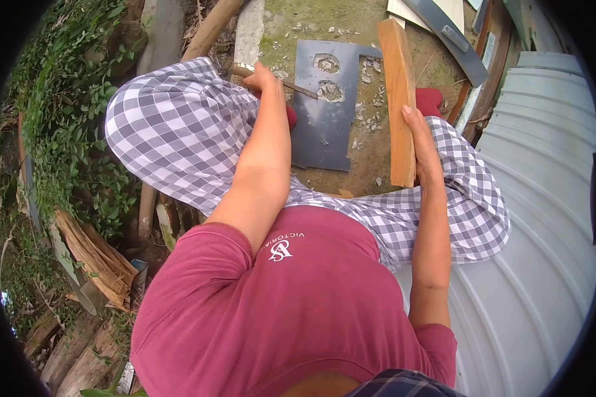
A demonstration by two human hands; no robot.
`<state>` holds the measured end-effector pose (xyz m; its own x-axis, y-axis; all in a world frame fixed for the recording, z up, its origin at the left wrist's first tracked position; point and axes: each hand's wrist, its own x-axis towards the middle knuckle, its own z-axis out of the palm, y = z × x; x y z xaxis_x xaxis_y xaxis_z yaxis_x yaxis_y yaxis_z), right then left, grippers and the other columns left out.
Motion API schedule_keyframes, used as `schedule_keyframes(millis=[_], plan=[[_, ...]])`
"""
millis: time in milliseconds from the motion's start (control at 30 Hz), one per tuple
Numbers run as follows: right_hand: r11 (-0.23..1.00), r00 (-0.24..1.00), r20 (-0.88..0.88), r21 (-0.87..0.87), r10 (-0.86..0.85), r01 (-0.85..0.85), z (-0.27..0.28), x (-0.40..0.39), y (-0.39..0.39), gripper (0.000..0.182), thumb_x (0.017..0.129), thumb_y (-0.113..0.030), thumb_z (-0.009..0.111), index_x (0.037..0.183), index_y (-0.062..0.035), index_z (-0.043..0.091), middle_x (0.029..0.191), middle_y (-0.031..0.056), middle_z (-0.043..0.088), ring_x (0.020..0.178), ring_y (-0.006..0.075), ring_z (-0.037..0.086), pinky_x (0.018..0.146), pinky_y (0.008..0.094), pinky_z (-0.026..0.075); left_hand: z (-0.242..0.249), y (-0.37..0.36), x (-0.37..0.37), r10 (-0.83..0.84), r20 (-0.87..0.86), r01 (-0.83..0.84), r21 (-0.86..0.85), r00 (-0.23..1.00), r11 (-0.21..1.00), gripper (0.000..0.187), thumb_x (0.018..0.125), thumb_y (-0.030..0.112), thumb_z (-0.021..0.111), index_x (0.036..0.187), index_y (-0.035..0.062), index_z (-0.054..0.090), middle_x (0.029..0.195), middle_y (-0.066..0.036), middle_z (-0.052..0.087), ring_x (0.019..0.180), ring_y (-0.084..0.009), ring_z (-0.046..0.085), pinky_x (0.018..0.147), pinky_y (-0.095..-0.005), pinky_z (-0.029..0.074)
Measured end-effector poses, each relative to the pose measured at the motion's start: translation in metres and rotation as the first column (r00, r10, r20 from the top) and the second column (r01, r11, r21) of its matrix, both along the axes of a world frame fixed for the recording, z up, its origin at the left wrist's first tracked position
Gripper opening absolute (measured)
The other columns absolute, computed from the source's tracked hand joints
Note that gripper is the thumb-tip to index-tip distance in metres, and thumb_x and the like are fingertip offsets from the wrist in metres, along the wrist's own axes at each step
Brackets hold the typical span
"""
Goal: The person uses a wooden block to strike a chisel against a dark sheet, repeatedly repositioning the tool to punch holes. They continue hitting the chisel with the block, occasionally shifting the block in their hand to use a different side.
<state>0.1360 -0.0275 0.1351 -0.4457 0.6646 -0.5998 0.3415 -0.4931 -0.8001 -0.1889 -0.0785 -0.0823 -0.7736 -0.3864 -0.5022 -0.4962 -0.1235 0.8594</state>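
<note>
My left hand (263, 79) is closed round a slim metal rod-like tool (301, 89) with a light brown end by my fist. Its tip points at a dark grey flat panel (321, 132) lying on the ground between my legs. Two rough-edged holes (329, 91) with pale broken bits show in the panel's upper part. My right hand (422, 142) grips a long wooden piece (397, 99) near its lower half, thumb on top and other fingers mostly hidden. The wood stands apart from the panel's main part, close to its narrow upper right strip.
Pale broken chips (364, 122) litter the mossy ground around the panel. More dark grey strips (450, 36) lie at the upper right. Ribbed metal sheet (543, 165) spreads along my right side. Leafy plants (66, 126), logs (86, 351) and split wood (96, 261) are on my left.
</note>
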Motion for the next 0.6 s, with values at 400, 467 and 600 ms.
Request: schedule_keyframes(millis=[400, 467, 600], plan=[[0.994, 0.994, 0.028, -0.027, -0.107, 0.108, -0.018, 0.002, 0.004, 0.053, 0.084, -0.05, 0.058, 0.112, -0.0062, 0.052, 0.093, 0.0049, 0.055, 0.08, 0.0127, 0.055, 0.067, 0.0256, 0.046, 0.068, 0.042, 0.019, -0.312, -0.373, 0.435, 0.314, 0.874, 0.844, 0.03, 0.081, 0.017, 0.068, 0.096, 0.0037, 0.047, 0.069, -0.004, 0.052, 0.046, -0.0142, 0.05, 0.043, -0.027, 0.044], [0.996, 0.996, 0.045, -0.034, -0.082, 0.083, -0.015, 0.002, 0.005, 0.06, 0.084, -0.051, 0.056, 0.118, -0.0019, 0.048, 0.101, 0.008, 0.054, 0.089, 0.015, 0.053, 0.076, 0.028, 0.043, 0.069, 0.046, 0.029, -0.434, -0.501, 0.588, 0.201, 0.749, 0.783, 0.026, 0.081, 0.016, 0.069, 0.092, 0.0036, 0.049, 0.069, -0.005, 0.054, 0.047, -0.0136, 0.05, 0.043, -0.0269, 0.043], [0.999, 0.998, 0.058, -0.025, -0.033, 0.035, -0.013, 0.001, 0.005, 0.068, 0.085, -0.052, 0.054, 0.125, 0.0026, 0.044, 0.11, 0.011, 0.053, 0.099, 0.0174, 0.052, 0.085, 0.0305, 0.041, 0.07, 0.05, 0.05, -0.577, -0.513, 0.703, 0.075, 0.635, 0.707, 0.022, 0.08, 0.015, 0.069, 0.086, 0.0031, 0.051, 0.069, -0.005, 0.057, 0.049, -0.0126, 0.053, 0.044, -0.0262, 0.043]])
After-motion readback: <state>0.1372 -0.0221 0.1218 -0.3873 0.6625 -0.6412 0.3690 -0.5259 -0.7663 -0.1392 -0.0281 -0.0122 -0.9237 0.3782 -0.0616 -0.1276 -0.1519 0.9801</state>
